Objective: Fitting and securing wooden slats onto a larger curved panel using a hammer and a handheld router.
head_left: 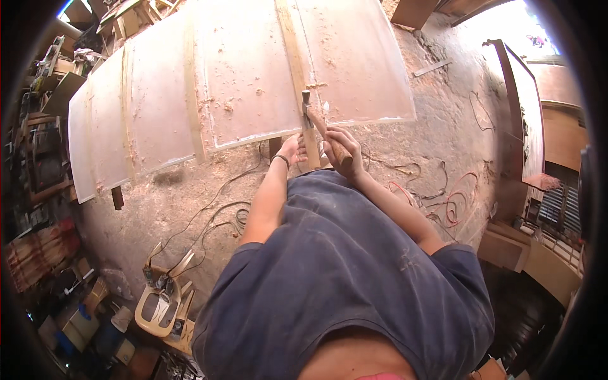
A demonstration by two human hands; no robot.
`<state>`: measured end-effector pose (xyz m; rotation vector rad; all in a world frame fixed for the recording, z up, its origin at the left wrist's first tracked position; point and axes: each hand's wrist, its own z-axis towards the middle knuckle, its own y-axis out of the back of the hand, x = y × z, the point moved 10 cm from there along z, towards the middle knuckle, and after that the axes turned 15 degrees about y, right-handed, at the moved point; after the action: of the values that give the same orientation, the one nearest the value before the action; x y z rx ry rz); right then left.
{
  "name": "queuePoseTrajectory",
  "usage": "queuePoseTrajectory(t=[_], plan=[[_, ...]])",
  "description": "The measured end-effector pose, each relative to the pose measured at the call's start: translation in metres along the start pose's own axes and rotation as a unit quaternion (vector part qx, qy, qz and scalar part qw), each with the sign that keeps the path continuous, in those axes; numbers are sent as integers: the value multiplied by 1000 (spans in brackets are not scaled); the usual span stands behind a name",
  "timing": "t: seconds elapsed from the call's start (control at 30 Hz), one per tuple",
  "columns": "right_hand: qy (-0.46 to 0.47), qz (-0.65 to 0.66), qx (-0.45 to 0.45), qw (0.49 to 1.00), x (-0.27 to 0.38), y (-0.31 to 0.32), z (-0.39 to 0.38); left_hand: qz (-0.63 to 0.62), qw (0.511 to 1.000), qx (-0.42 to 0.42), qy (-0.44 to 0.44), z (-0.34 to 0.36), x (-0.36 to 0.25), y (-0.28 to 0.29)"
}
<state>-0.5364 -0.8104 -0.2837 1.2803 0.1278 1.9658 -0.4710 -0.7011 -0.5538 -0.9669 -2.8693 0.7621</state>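
My right hand is wrapped around the wooden handle of a hammer. Its dark metal head rests over a narrow wooden strip, close to the panel's near edge. The strip's end sticks out past that edge toward my body. Beside the strip, on its left, my left hand has its fingers stretched toward it; whether they touch it I cannot tell. A large pale panel spreads out in front of me, crossed by several wooden strips and scattered with wood shavings.
Black cables and a red cable lie on the dusty floor. A light plastic chair with power tools on it stands at the lower left. Wood pieces and furniture crowd the left side; a tall brown board stands at right.
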Motion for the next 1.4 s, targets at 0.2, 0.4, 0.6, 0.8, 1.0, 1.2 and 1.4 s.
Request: queuePoseTrajectory(t=[0.2, 0.4, 0.6, 0.8, 1.0, 1.2, 1.4], plan=[[0, -62, 2, 998, -5, -2, -12, -10, 1000, 16, -14, 23, 2, 0], [-12, 35, -15, 999, 21, -16, -1, -124, 991, 46, -1, 56, 8, 28], [2, 5, 16, 1000, 20, -24, -5, -119, 986, 116, 12, 67, -4, 7], [-127, -131, 20, 983, -21, -8, 40, -65, 997, -18, 23, 65, 3, 31], [-19, -164, 102, 981, -3, -62, 93, -73, 993, 82, 47, 87, 17, 31], [-155, -135, -7, 979, -41, -12, 92, 37, 997, 34, 52, 41, 8, -5], [-206, -158, -25, 965, -51, -10, 133, 42, 999, -13, 4, 15, -5, -3]])
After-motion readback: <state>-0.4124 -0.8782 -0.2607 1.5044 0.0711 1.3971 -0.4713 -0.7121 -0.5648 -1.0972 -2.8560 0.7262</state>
